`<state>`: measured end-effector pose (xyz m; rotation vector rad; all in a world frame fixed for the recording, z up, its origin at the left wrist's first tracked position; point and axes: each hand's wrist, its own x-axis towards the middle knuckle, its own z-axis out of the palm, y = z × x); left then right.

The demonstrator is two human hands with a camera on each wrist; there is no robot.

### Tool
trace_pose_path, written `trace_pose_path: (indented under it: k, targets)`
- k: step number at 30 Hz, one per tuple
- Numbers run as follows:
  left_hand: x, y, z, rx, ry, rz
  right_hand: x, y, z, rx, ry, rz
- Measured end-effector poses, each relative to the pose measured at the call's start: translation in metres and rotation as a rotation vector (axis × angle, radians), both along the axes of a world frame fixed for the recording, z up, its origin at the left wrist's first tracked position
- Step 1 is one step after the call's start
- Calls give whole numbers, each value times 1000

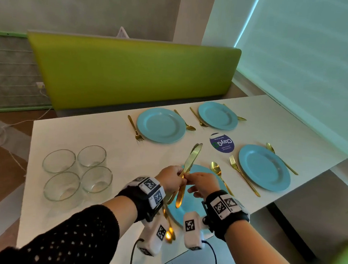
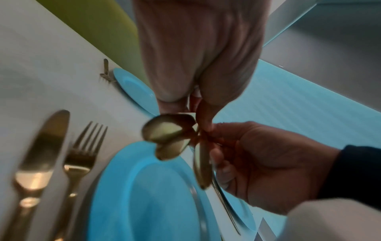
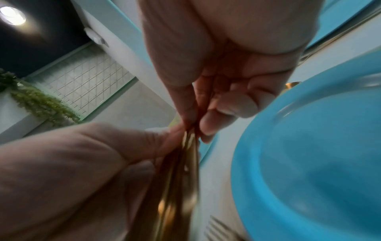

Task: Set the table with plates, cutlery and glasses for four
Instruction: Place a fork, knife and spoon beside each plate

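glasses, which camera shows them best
The head view: all four empty glasses stand clustered on the white table, left of the plates. Neither wrist view shows them; both are filled with hands, gold cutlery and blue plates.

On the tabletop (image 1: 106, 130) four plates sit: one under my hands (image 1: 192, 208), others at 1 o'clock (image 1: 264, 167), 12 (image 1: 161, 125) and far 1 (image 1: 217, 115), each flanked by cutlery. Four glasses (image 1: 76, 171) cluster at 10 o'clock. A round sticker (image 1: 221, 145) lies between the plates. A bench (image 1: 131, 74) stands behind.
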<state>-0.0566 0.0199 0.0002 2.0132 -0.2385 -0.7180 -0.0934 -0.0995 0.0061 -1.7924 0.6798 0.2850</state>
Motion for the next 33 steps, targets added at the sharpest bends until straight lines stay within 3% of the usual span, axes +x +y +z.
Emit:
trace_pose_path:
  k: [4, 10, 14, 18, 33]
  targets:
    - [26, -37, -5, -80, 83, 156, 27, -42, -2, 4, -2, -13]
    - [76, -80, -13, -76, 138, 299, 61, -146, -14, -432, 118, 130]
    - [93, -99, -19, -56, 137, 313, 64, -192, -29, -594, 276, 296]
    - [101, -117, -23, -39, 133, 335, 63, -212, -45, -671, 306, 370]
    - [108, -152, -32, -18, 169, 346, 56, -226, -70, -802, 253, 274]
